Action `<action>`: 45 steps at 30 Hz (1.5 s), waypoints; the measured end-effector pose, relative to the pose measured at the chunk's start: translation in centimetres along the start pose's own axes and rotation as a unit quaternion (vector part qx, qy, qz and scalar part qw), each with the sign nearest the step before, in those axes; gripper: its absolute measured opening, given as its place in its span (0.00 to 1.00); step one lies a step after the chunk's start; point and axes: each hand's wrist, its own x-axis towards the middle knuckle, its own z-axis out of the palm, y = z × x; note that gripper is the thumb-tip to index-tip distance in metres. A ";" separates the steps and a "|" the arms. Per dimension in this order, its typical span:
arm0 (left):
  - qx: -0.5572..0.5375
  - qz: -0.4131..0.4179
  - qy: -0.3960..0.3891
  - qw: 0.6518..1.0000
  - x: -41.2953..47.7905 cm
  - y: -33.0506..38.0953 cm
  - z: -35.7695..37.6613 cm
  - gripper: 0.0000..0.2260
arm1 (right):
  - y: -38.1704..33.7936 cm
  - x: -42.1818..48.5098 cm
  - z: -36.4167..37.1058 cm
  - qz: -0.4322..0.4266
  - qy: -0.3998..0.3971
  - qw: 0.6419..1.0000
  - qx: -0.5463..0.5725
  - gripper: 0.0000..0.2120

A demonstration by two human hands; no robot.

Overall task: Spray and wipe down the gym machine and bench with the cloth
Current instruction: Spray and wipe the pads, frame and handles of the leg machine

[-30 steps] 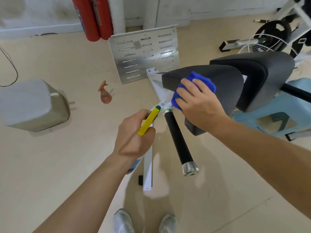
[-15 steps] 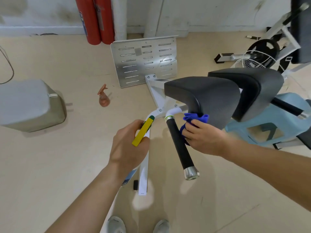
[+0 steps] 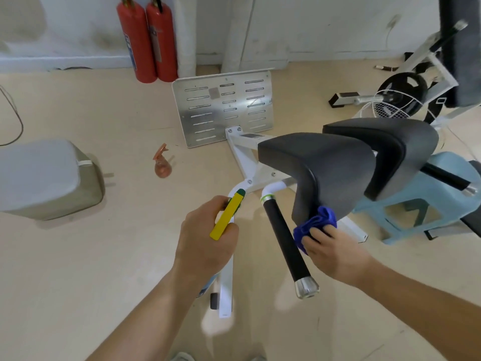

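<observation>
My left hand (image 3: 205, 238) grips a spray bottle with a yellow and green trigger head (image 3: 228, 213); the bottle's body is mostly hidden under the hand. My right hand (image 3: 333, 250) holds a bunched blue cloth (image 3: 313, 225) against the lower front edge of the near black pad (image 3: 320, 165) of the gym machine. A black handle bar (image 3: 285, 238) with a chrome end cap runs between my two hands. A second black pad (image 3: 390, 142) sits behind the first, on the white frame (image 3: 247, 157).
A perforated metal footplate (image 3: 223, 105) stands at the frame's far end. A small orange spray bottle (image 3: 162, 165) and a grey-green box (image 3: 44, 178) are on the floor to the left. Two red extinguishers (image 3: 148, 37) stand by the wall. A light blue stool (image 3: 426, 204) sits right.
My right hand moved the blue cloth from the top of the near pad down its front to the lower edge. The left hand with the sprayer stayed about where it was.
</observation>
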 end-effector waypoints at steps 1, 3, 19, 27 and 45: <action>0.001 -0.003 0.000 1.000 0.1 -0.2 0.0 0.14 | 0.6 -0.3 -0.1 -0.008 0.012 1.000 0.004 0.01; 0.009 -0.006 -0.005 1.000 0.3 0.0 0.0 0.14 | 2.4 0.0 -1.4 -0.004 0.053 0.999 0.006 0.04; 0.026 0.009 -0.039 0.999 6.5 2.1 1.4 0.11 | 6.8 17.1 -5.6 0.262 -0.015 0.965 0.010 0.08; -0.021 -0.030 -0.052 0.998 14.6 2.3 0.8 0.13 | 8.4 24.5 -3.1 0.269 -0.147 0.950 0.061 0.09; 0.146 0.068 -0.342 0.926 27.1 5.7 -1.7 0.12 | 11.6 19.7 -12.1 0.540 -0.158 0.766 0.311 0.07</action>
